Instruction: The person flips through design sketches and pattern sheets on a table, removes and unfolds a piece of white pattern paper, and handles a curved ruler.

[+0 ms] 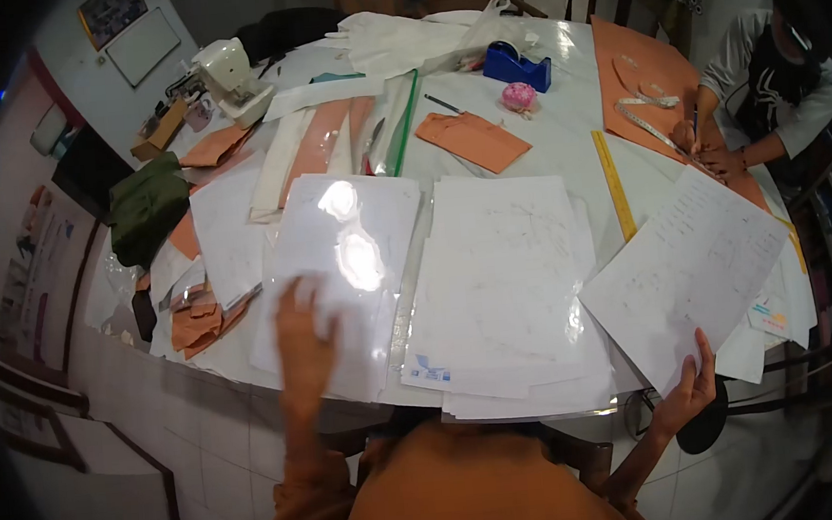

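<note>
My left hand (307,342) is over the lower left of a shiny clear plastic sleeve with white paper (321,238). Its fingers are somewhat blurred but look apart, holding nothing; whether they touch the sleeve I cannot tell. Between thumb and fingers, my right hand (688,390) grips the lower edge of a sheet of paper (690,268) with handwriting and faint sketches. That sheet lies tilted at the right side of the table. In the middle, a stack of white sheets with faint pencil drawings (496,283) rests between my hands.
A yellow ruler (615,186), blue tape dispenser (518,66), pink pincushion (519,97) and folded orange fabric (473,140) lie beyond the papers. A sewing machine (231,84) and green cloth (143,208) are at left. At right another person's hands (716,158) work on orange fabric (632,87).
</note>
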Demonstrator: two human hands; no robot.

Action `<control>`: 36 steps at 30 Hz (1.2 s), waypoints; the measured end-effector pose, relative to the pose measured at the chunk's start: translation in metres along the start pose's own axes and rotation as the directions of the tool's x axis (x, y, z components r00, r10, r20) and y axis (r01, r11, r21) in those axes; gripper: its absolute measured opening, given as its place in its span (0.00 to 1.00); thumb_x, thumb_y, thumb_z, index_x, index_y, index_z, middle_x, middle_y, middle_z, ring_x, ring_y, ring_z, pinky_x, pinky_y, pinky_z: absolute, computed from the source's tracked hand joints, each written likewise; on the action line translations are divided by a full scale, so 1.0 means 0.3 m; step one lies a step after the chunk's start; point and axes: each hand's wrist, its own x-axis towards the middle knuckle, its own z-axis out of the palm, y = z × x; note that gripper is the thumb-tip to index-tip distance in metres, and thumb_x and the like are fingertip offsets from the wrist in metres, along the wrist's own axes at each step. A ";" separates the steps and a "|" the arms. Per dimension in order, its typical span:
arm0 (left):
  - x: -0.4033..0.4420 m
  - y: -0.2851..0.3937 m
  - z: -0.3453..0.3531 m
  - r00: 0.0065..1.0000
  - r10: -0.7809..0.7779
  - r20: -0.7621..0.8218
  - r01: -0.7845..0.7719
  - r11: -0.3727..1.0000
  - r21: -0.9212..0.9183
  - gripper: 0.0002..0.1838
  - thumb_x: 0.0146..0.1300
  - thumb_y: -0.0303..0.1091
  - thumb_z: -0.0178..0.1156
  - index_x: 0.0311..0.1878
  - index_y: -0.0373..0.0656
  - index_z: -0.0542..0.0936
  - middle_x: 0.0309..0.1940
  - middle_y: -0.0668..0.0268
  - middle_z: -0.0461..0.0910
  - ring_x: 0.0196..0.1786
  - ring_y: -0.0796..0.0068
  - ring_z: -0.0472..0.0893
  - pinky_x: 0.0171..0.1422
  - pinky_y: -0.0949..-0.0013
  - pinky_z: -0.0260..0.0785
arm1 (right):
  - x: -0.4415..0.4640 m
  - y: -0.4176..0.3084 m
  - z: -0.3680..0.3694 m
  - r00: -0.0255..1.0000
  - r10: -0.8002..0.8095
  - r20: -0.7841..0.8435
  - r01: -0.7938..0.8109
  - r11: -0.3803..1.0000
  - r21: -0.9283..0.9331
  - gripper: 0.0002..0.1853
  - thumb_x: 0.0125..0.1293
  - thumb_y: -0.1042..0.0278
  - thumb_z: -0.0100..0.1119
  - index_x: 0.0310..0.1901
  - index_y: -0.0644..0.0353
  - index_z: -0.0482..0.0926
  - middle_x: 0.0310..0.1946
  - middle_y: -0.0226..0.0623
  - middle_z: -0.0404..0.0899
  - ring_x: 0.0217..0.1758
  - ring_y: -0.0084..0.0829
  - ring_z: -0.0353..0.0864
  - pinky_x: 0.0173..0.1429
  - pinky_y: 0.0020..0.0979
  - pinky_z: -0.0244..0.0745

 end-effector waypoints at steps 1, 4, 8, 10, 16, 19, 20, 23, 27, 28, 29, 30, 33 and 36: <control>-0.014 0.091 0.037 0.991 0.107 0.086 -0.088 0.976 -0.201 0.31 0.55 0.31 0.68 0.63 0.43 0.71 0.64 0.52 0.68 0.67 0.49 0.65 0.69 0.52 0.60 | 0.002 -0.004 0.002 1.000 -0.018 -0.007 0.018 1.000 -0.004 0.19 0.63 0.84 0.43 0.54 0.70 0.77 0.54 0.41 0.79 0.55 0.29 0.77 0.62 0.29 0.68; -0.043 0.347 0.134 0.818 0.533 0.216 -0.412 0.805 -0.426 0.34 0.59 0.47 0.65 0.66 0.44 0.68 0.67 0.51 0.63 0.71 0.45 0.59 0.72 0.48 0.53 | 0.006 -0.025 0.005 0.999 -0.007 -0.037 0.007 1.000 -0.006 0.19 0.63 0.84 0.43 0.54 0.70 0.77 0.54 0.41 0.78 0.55 0.29 0.77 0.61 0.29 0.69; -0.073 0.510 0.190 0.768 0.564 0.304 -0.447 0.811 -0.376 0.42 0.58 0.64 0.57 0.66 0.40 0.67 0.68 0.43 0.58 0.72 0.38 0.53 0.72 0.37 0.46 | 0.013 -0.011 -0.029 0.998 -0.030 -0.062 0.030 1.000 -0.001 0.20 0.63 0.84 0.43 0.55 0.71 0.77 0.54 0.41 0.78 0.55 0.29 0.76 0.62 0.29 0.68; -0.080 0.523 0.206 0.758 0.559 0.336 -0.451 0.821 -0.350 0.47 0.56 0.70 0.54 0.66 0.37 0.67 0.68 0.38 0.57 0.71 0.33 0.52 0.70 0.31 0.44 | 0.009 -0.001 -0.057 0.997 0.009 -0.075 -0.006 0.999 0.046 0.20 0.62 0.83 0.43 0.55 0.72 0.76 0.55 0.42 0.78 0.57 0.29 0.75 0.63 0.29 0.66; -0.053 0.455 0.145 0.772 0.542 0.332 -0.459 0.837 -0.297 0.39 0.53 0.69 0.58 0.42 0.33 0.77 0.49 0.43 0.70 0.61 0.38 0.64 0.65 0.34 0.52 | 0.012 0.043 -0.098 0.993 0.017 -0.118 -0.018 1.000 -0.009 0.21 0.61 0.84 0.43 0.55 0.73 0.75 0.55 0.43 0.78 0.57 0.30 0.74 0.65 0.30 0.65; -0.065 0.442 0.147 0.787 0.503 0.356 -0.425 0.861 -0.278 0.40 0.52 0.69 0.60 0.42 0.33 0.77 0.50 0.44 0.69 0.61 0.39 0.64 0.63 0.37 0.55 | 0.018 0.044 -0.077 0.989 0.021 -0.147 -0.020 1.000 0.005 0.20 0.62 0.85 0.43 0.53 0.70 0.78 0.53 0.41 0.78 0.55 0.29 0.76 0.62 0.29 0.67; -0.076 0.454 0.150 0.790 0.489 0.370 -0.417 0.871 -0.260 0.41 0.51 0.69 0.61 0.44 0.32 0.77 0.53 0.44 0.69 0.61 0.40 0.64 0.63 0.39 0.56 | 0.020 0.049 -0.071 0.989 0.019 -0.145 -0.017 1.000 0.010 0.20 0.62 0.85 0.43 0.53 0.70 0.78 0.53 0.41 0.79 0.55 0.29 0.76 0.62 0.29 0.67; -0.091 0.505 0.170 0.793 0.528 0.305 -0.458 0.846 -0.274 0.44 0.51 0.70 0.61 0.49 0.31 0.75 0.56 0.42 0.67 0.61 0.41 0.64 0.61 0.43 0.58 | 0.027 0.056 -0.048 0.992 0.012 -0.125 -0.008 0.999 0.036 0.20 0.62 0.85 0.42 0.53 0.71 0.78 0.54 0.41 0.79 0.56 0.29 0.76 0.63 0.29 0.66; -0.112 0.592 0.174 0.801 0.512 0.310 -0.467 0.859 -0.210 0.43 0.55 0.67 0.58 0.54 0.30 0.73 0.55 0.39 0.67 0.59 0.39 0.65 0.57 0.47 0.60 | 0.025 0.039 -0.025 0.994 0.014 -0.111 -0.006 0.998 0.064 0.20 0.62 0.85 0.42 0.53 0.70 0.78 0.54 0.41 0.79 0.57 0.29 0.75 0.63 0.29 0.66; -0.117 0.606 0.176 0.810 0.490 0.322 -0.460 0.872 -0.170 0.42 0.56 0.66 0.58 0.53 0.31 0.73 0.54 0.39 0.68 0.59 0.39 0.66 0.56 0.47 0.61 | 0.022 0.037 -0.024 0.994 0.013 -0.113 -0.006 0.998 0.064 0.20 0.62 0.85 0.42 0.53 0.70 0.78 0.54 0.41 0.79 0.57 0.29 0.75 0.63 0.29 0.66; -0.117 0.618 0.180 0.811 0.483 0.329 -0.462 0.875 -0.147 0.40 0.56 0.64 0.58 0.52 0.31 0.73 0.53 0.40 0.68 0.58 0.39 0.66 0.54 0.47 0.62 | 0.020 0.035 -0.025 0.993 0.020 -0.118 -0.012 0.998 0.062 0.20 0.62 0.85 0.42 0.53 0.70 0.78 0.54 0.41 0.79 0.57 0.29 0.75 0.63 0.29 0.66; -0.112 0.629 0.184 0.814 0.475 0.335 -0.462 0.878 -0.124 0.38 0.57 0.62 0.59 0.51 0.31 0.74 0.52 0.41 0.69 0.57 0.40 0.67 0.53 0.48 0.62 | 0.018 0.031 -0.028 0.992 0.026 -0.122 -0.019 0.998 0.061 0.20 0.62 0.85 0.42 0.54 0.70 0.78 0.54 0.41 0.79 0.57 0.29 0.75 0.63 0.29 0.66; -0.091 0.637 0.197 0.813 0.461 0.355 -0.454 0.885 -0.108 0.31 0.56 0.55 0.60 0.47 0.31 0.74 0.48 0.43 0.70 0.54 0.42 0.68 0.48 0.49 0.65 | 0.015 0.043 -0.046 0.989 0.016 -0.149 -0.010 0.999 0.042 0.20 0.62 0.86 0.42 0.54 0.71 0.77 0.55 0.41 0.78 0.57 0.29 0.75 0.64 0.29 0.66; -0.087 0.620 0.219 0.827 0.451 0.337 -0.437 0.891 -0.121 0.28 0.54 0.50 0.62 0.45 0.32 0.74 0.45 0.46 0.70 0.53 0.45 0.69 0.46 0.50 0.66 | 0.011 0.043 -0.064 0.979 0.012 -0.202 -0.008 1.000 0.017 0.21 0.62 0.86 0.42 0.55 0.71 0.76 0.56 0.42 0.77 0.57 0.30 0.75 0.64 0.30 0.67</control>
